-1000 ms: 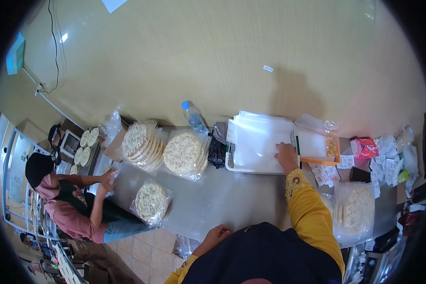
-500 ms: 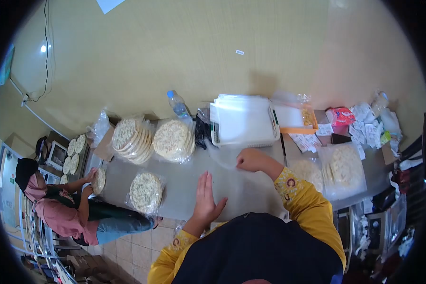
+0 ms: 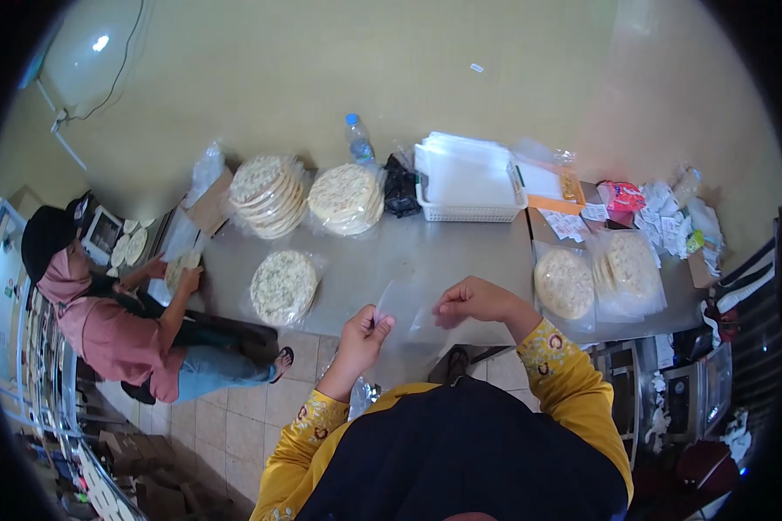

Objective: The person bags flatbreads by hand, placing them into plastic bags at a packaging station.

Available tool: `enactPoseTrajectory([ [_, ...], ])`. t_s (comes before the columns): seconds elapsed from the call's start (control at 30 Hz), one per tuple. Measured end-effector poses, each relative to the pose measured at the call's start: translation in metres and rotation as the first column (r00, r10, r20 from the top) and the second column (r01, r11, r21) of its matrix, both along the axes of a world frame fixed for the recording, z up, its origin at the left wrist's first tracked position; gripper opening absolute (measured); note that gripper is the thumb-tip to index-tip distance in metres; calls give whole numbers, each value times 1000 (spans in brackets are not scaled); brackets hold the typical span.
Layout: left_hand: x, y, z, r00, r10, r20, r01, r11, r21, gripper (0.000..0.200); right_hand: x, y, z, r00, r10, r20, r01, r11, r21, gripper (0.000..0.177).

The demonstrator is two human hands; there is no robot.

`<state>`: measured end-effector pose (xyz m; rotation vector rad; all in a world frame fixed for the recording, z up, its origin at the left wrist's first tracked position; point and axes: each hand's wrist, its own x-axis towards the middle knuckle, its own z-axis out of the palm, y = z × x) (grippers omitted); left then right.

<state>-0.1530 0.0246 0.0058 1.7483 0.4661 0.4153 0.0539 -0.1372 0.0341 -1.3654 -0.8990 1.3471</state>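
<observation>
A thin clear plastic bag is stretched over the front edge of the metal table. My left hand grips its left side, thumb on top. My right hand pinches at the bag's right side; its fingertips are slightly blurred. Left of my hands lies a bagged round flatbread, pale with green and brown flecks, like a pizza base. Farther back are two bagged stacks of the same rounds, a left stack and a right stack. More bagged rounds lie to my right, beside another bagged pile.
A white basket with pale sheets stands at the back, near a water bottle and a black bag. An orange tray and paper slips are at right. A co-worker handles a round at left.
My left hand has gone from spread flat to gripping the bag. The bag has come nearer to me, between both hands. The view has shifted, and the co-worker's hands have moved.
</observation>
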Motion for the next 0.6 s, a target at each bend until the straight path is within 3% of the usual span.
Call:
enactPoseTrajectory([
  [0.07,-24,3,-7,999,-17,27,18,998,-66,15,-21,1,1,999,45,24,-43,997,-59,24],
  [0.2,-62,-1,2,980,83,181,-71,995,-74,22,-62,21,9,920,126,372,-136,991,0,15],
  [0.27,-81,0,24,975,91,204,-141,959,246,34,-83,33,13,873,137,468,-182,982,51,16],
  [0.33,-97,-1,55,976,20,218,-133,846,517,46,-98,47,16,825,173,538,-261,961,92,21],
  [0.43,-119,4,66,996,-64,60,5,722,692,27,-118,62,15,765,203,611,-348,929,127,29],
  [0.5,-128,10,66,998,9,-65,42,672,740,20,-127,71,16,737,225,637,-390,912,129,33],
  [0.6,-137,18,58,950,98,-298,125,753,646,16,-142,79,14,713,261,651,-431,895,113,35],
])
